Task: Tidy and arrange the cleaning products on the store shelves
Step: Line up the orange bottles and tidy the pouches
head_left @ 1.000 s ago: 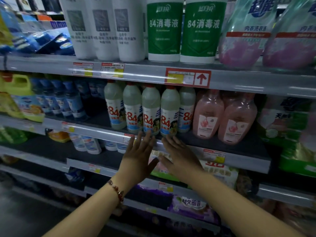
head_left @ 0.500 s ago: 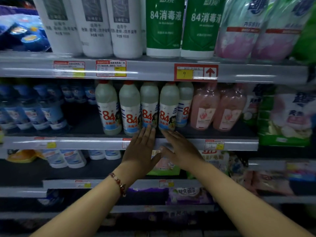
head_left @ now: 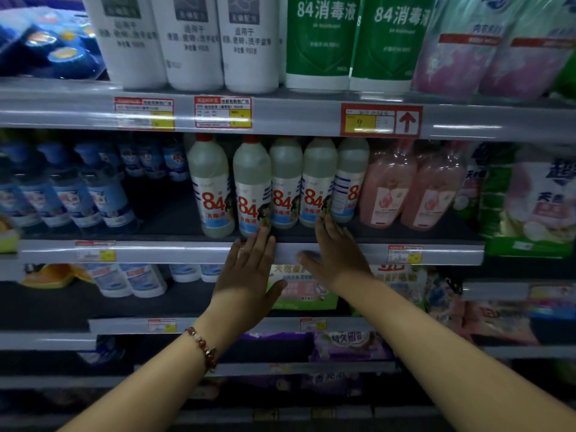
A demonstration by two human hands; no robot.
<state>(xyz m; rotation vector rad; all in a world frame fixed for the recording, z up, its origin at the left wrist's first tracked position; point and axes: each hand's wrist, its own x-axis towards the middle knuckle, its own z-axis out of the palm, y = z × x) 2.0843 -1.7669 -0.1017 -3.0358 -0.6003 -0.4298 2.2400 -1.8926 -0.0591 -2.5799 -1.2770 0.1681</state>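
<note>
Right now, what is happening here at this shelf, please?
A person is tidying a store shelf of cleaning products. Both hands reach with straight fingers to a row of 84 disinfectant bottles on the middle shelf. The left hand has its fingertips at the base of the second bottle from the left; the right hand reaches the base of the fourth. Neither hand grips anything. The bottles stand upright, labels mostly forward, beside pink bottles to their right.

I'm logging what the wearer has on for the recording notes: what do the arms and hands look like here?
Both forearms are bare, with no sleeves or gloves in view. The left hand has a beaded bracelet of reddish and pale round beads at its wrist. The right hand shows no ring, watch or bracelet.
</note>
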